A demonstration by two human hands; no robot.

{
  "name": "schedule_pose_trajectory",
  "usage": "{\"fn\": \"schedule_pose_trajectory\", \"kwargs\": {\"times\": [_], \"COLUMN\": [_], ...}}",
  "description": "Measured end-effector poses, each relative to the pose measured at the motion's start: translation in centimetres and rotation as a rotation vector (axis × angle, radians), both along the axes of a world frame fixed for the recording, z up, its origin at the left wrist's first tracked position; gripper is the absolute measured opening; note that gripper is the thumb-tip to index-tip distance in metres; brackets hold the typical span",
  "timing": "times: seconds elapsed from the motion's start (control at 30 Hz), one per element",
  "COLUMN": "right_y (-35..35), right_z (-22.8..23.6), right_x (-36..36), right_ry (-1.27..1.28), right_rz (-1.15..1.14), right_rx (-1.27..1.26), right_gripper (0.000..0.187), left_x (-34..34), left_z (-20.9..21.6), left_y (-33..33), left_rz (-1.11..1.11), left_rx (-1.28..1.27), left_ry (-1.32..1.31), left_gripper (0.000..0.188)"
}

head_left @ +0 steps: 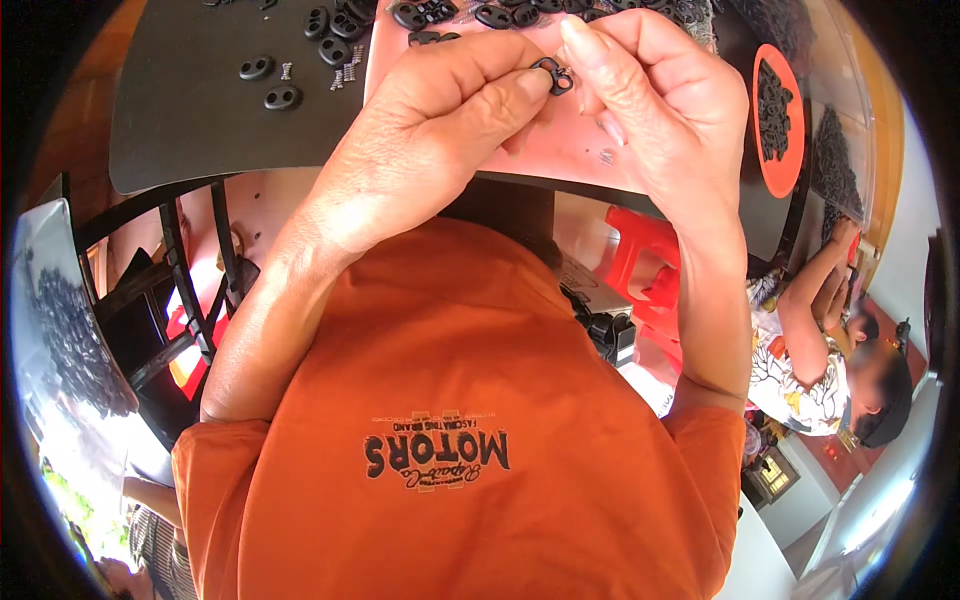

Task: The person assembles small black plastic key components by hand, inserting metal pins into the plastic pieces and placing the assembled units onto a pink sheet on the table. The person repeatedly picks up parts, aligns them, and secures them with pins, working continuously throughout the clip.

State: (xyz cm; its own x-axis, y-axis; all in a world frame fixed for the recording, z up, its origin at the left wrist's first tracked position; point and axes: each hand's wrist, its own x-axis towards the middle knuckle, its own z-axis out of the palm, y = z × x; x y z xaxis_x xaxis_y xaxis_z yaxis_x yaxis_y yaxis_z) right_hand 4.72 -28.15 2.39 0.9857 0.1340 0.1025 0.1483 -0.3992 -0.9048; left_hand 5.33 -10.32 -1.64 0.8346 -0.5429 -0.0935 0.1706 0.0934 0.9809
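My left hand (440, 125) pinches a small black plastic cord lock part (552, 76) with round openings between thumb and forefinger, above the pink board (575, 150). Close on its right, my right hand (665, 105) has thumb and forefinger pressed together; whatever they hold is too small to make out. Beyond my hands lie several black two-hole cord locks (495, 16). More cord locks (282, 97) rest on the dark tabletop to the left, beside small metal springs (345, 74). A pile of grey springs (690, 12) sits at the far edge.
An orange oval tray (783, 186) of small black parts stands to the right. Past it is a heap of dark pieces (835, 165), with another person (808, 340) reaching toward it. A red plastic stool (640, 245) is under the table. A bag of black parts (72, 320) is at left.
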Motion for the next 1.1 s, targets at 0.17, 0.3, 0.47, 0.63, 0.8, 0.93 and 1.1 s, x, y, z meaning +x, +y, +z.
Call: {"fn": "schedule_pose_trajectory", "kwargs": {"times": [0.17,0.3,0.47,0.63,0.8,0.93,1.1], "right_y": [0.2,0.9,1.2,1.1,1.0,1.1,1.4], "right_z": [0.1,0.0,-0.5,-0.3,-0.5,-0.9,-1.1], "right_x": [-0.1,-0.4,-0.6,-0.8,-0.7,-0.7,-0.8], "right_ry": [-0.009,-0.026,-0.071,-0.085,-0.086,-0.077,-0.117], "right_rz": [-0.05,-0.062,-0.096,-0.092,-0.105,-0.101,-0.106], "right_rx": [-0.017,-0.02,-0.027,-0.06,-0.053,-0.021,-0.046], "right_gripper": [0.02,0.02,0.02,0.022,0.022,0.021,0.021], "left_x": [0.1,0.0,-0.1,0.1,0.3,0.1,-0.4], "left_z": [0.2,0.0,0.0,0.1,0.4,0.1,-0.7], "left_y": [0.2,0.2,0.3,0.5,0.7,0.7,0.7], "left_rz": [-0.025,-0.026,-0.018,-0.01,-0.044,0.018,0.103], "left_rx": [-0.016,-0.029,0.009,0.027,0.069,0.086,0.062], "left_ry": [0.021,0.056,0.037,0.094,0.1,0.146,0.216], "left_gripper": [0.033,0.031,0.032,0.031,0.032,0.033,0.034]}}
